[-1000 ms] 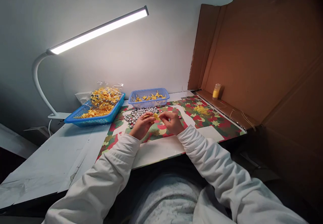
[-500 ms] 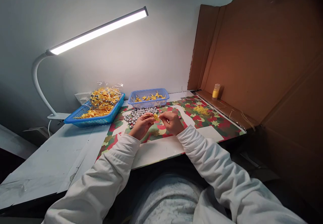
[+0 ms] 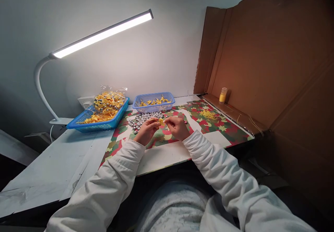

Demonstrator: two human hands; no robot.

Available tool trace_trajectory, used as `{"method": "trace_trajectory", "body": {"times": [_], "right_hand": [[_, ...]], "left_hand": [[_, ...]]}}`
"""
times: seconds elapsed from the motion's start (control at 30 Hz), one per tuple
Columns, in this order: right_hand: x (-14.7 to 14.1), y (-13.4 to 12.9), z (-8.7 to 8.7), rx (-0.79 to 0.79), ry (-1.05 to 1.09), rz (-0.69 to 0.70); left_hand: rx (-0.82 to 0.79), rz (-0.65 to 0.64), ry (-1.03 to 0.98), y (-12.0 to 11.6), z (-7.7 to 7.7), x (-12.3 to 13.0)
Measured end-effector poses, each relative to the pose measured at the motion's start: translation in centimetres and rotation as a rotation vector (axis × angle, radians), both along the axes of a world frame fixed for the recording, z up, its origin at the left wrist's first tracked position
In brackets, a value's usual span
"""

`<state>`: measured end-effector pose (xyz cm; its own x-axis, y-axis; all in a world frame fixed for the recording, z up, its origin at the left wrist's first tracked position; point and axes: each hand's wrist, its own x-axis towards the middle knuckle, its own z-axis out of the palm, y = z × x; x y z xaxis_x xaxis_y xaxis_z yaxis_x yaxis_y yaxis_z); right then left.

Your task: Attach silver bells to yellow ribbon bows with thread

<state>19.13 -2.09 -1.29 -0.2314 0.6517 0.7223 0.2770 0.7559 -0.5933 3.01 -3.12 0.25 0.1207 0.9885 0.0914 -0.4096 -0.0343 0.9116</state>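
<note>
Between my fingertips sits a small yellow ribbon bow (image 3: 161, 121), held up over the patterned board. My left hand (image 3: 148, 131) is closed in a pinch on its left side. From the other side my right hand (image 3: 177, 127) pinches at its edge; whether the fingers grip the bow or a thin string on it is too small to tell. Just behind my left hand lies a pile of shiny silver bells (image 3: 146, 117). A tangle of yellow strings (image 3: 208, 114) rests farther right on the board.
A blue basket (image 3: 97, 125) heaped with yellow ribbon pieces stands at the left. Behind the bells is a second basket (image 3: 153, 96) with yellow pieces. A small yellow bottle (image 3: 222, 95) stands by the cardboard wall (image 3: 261, 58). A lamp (image 3: 104, 33) hangs above.
Both hands stay almost in place, still pinching around the bow. The bow's shape between the fingers looks slightly different; the view has shifted a little.
</note>
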Motion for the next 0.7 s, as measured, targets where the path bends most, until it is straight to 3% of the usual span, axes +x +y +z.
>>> {"method": "trace_trajectory", "body": {"times": [0.5, 0.7], "right_hand": [[0.43, 0.55, -0.34, 0.162, -0.078, 0.006], [0.03, 0.28, -0.3, -0.026, 0.04, 0.023]], "left_hand": [[-0.054, 0.004, 0.013, 0.0, -0.14, -0.16], [-0.082, -0.027, -0.019, 0.05, -0.02, -0.18]]}}
